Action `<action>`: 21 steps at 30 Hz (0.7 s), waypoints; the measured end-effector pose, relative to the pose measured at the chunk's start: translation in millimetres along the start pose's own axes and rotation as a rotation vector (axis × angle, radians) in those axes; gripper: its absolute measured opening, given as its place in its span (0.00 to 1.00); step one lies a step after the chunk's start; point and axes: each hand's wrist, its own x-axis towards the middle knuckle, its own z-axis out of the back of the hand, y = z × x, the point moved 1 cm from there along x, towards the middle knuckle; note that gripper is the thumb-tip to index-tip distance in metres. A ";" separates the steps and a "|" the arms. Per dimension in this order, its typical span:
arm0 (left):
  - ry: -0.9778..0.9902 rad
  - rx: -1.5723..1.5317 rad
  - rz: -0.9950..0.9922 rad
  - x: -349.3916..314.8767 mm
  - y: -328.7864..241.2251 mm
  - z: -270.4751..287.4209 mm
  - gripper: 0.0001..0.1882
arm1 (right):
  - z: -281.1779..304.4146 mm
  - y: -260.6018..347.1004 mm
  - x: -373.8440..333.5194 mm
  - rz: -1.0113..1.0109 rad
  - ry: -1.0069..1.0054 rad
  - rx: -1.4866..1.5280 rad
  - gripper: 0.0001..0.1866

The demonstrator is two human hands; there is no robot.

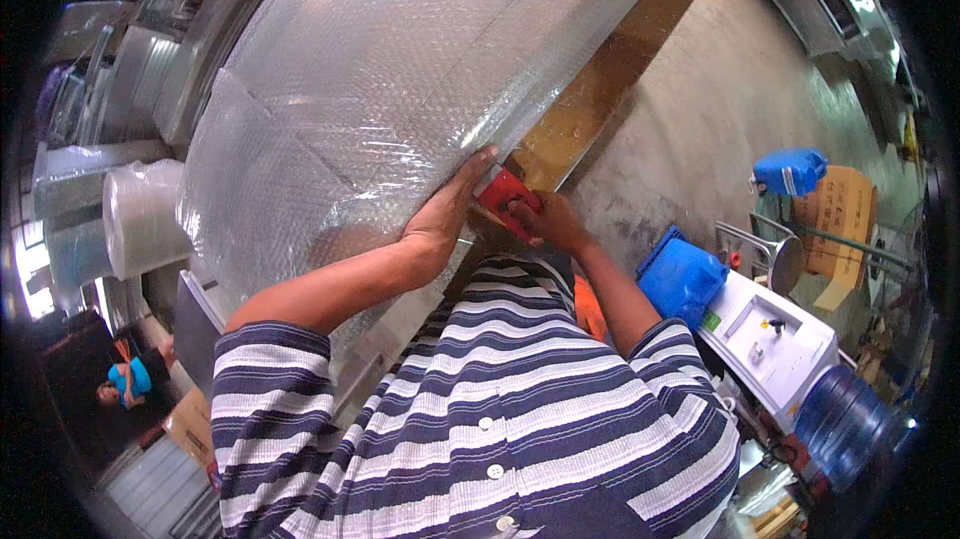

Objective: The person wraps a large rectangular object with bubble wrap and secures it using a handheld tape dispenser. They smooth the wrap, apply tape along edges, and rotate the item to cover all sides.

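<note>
A large package (330, 99) in clear bubble wrap spreads out before me. My left hand (448, 207) rests along its near right edge, fingers stretched toward the far side and the tips pressed on the wrap. Close beside those fingertips, my right hand (556, 223) is closed around a red tape dispenser (508, 197), its body partly covered by the fingers. The dispenser sits against the package's side, over a brown cardboard surface (570, 129). Whether tape runs from it to the wrap, I cannot tell.
A roll of clear wrap (148, 219) stands at left. On the right are a white water dispenser (765, 339), a blue water bottle (845, 424), a blue container (683, 277) and a cardboard box (838, 224). Another person (128, 379) is at lower left. Grey concrete floor (705, 89) stretches beyond.
</note>
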 end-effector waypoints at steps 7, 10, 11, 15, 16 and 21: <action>0.049 0.145 0.014 11.5 -12.3 -8.0 0.38 | 34.3 42.5 -5.3 -0.287 0.187 -0.477 0.34; 0.105 0.243 -0.078 13.5 -5.8 -4.1 0.39 | 33.6 52.8 -3.5 -0.131 0.112 -0.948 0.32; 0.116 0.237 -0.102 13.2 -13.8 -3.5 0.40 | 33.3 44.0 -14.4 -0.152 0.217 -0.882 0.30; 0.144 0.182 -0.135 30.6 -30.3 -13.2 0.39 | 54.5 64.8 -45.4 -0.135 0.351 -0.502 0.30; 0.138 0.117 -0.079 33.4 -28.1 -9.2 0.38 | 62.6 67.7 -51.9 -0.173 0.351 -0.387 0.32; -0.060 -0.407 0.097 74.2 -80.9 -57.3 0.35 | 83.5 16.9 -89.5 -0.333 0.160 -0.035 0.37</action>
